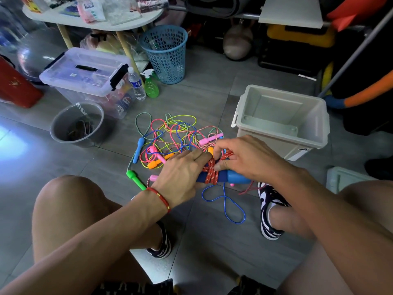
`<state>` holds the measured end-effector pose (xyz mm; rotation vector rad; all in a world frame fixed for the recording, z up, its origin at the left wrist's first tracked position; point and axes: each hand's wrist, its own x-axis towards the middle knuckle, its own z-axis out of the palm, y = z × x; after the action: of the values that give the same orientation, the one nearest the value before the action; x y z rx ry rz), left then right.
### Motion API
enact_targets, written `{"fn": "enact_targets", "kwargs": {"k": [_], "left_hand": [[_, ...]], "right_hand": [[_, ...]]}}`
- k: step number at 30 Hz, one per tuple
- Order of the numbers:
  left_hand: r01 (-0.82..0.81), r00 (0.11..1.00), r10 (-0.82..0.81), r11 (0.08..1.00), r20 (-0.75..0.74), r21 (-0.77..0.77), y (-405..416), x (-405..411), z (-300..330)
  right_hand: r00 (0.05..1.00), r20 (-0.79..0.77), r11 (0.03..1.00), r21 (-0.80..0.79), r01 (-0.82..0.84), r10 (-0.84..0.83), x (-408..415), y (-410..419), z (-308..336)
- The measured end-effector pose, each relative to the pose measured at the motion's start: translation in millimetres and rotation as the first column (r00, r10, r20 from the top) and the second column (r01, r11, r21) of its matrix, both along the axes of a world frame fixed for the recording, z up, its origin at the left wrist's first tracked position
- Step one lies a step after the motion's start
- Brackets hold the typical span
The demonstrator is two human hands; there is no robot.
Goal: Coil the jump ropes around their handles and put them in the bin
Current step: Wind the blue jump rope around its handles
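My left hand (pixel 180 177) grips a pair of blue handles (pixel 231 178) held sideways above the floor. A red speckled rope (pixel 210 173) is wound around them in several turns. My right hand (pixel 242 158) pinches that red rope just above the handles. Behind my hands a tangled pile of jump ropes (pixel 170 137) lies on the floor, with pink, orange, green and blue handles. A blue rope loop (pixel 225 205) lies on the floor below my hands. The beige bin (pixel 280 122) stands open and empty to the right.
A grey bucket (pixel 76 124) sits at the left, with a clear lidded storage box (pixel 85 75) behind it. A water bottle (pixel 137 84), a green spray bottle (pixel 151 86) and a blue mesh basket (pixel 165 54) stand further back. My knees and shoes flank the floor space.
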<state>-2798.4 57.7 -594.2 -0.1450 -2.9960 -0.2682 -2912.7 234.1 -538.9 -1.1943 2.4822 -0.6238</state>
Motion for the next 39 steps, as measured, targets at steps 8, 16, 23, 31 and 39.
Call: {"fn": "enact_targets", "kwargs": {"k": [8,16,23,31,39], "left_hand": [[-0.031,0.992,0.002,0.971,0.126,0.236,-5.6,5.2,4.3],[-0.115,0.968,0.066,0.973,0.241,0.198,-5.3,-0.1,6.8],[-0.069,0.979,0.045,0.991,0.197,0.113,-1.7,1.1,14.6],[0.102,0.993,-0.112,0.979,0.049,0.175,-1.3,4.4,13.2],[0.167,0.981,-0.194,0.888,0.018,0.429,4.4,15.1,31.8]], "right_hand": [[0.997,0.069,0.999,0.026,0.037,-0.039,5.0,-2.7,-10.2],[0.982,-0.153,0.991,0.090,-0.101,0.114,8.5,-2.2,-7.7],[0.946,-0.220,0.966,0.148,-0.210,0.240,-1.3,4.8,2.7],[0.958,0.192,0.976,0.003,-0.218,0.213,-26.0,8.0,-15.8],[0.801,0.580,0.989,-0.073,-0.129,0.147,-41.6,19.6,-27.5]]}}
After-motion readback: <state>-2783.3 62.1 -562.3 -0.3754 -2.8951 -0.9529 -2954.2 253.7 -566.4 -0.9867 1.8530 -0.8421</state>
